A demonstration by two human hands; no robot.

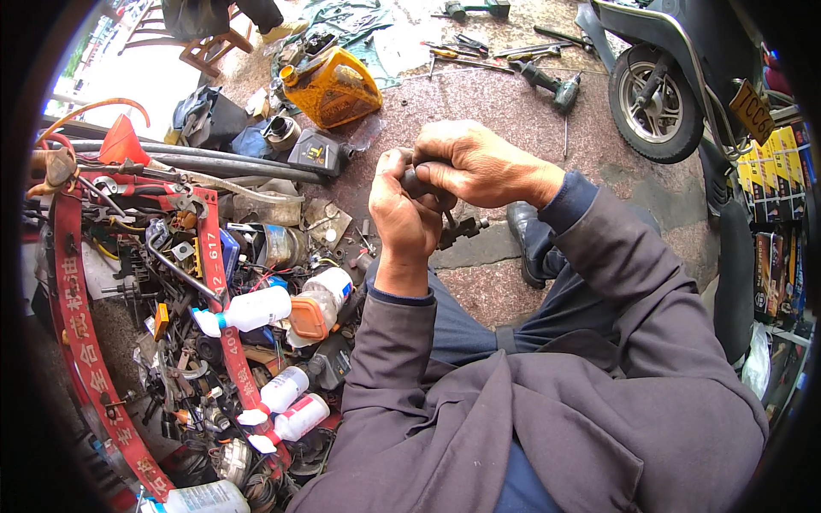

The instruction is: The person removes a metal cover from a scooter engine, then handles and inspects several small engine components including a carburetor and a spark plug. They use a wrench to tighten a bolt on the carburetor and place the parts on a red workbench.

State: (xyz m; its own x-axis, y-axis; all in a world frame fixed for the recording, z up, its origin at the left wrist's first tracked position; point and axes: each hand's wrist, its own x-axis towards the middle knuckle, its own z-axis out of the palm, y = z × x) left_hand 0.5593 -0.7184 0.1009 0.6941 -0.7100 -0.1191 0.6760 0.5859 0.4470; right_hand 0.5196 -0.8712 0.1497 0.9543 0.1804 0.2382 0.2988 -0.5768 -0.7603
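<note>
In front of my chest, both hands are closed around a small dark metal part (462, 231), which has a thin stem and a notched, bracket-like lower end. My left hand (402, 209) cups it from the left and below, fingers curled. From the right, my right hand (470, 167) pinches its dark rounded upper end with thumb and fingers. The fingers hide much of the part, so its exact kind cannot be made out. It hangs above the stone floor, over my knees.
At left, a red metal frame (211, 248) stands over piled parts, spray bottles (256, 309) and a red funnel (125, 141). Ahead lie a yellow jug (333, 90), a black bottle (315, 154), a cordless drill (552, 85) and hand tools. A scooter wheel (654, 103) stands at right.
</note>
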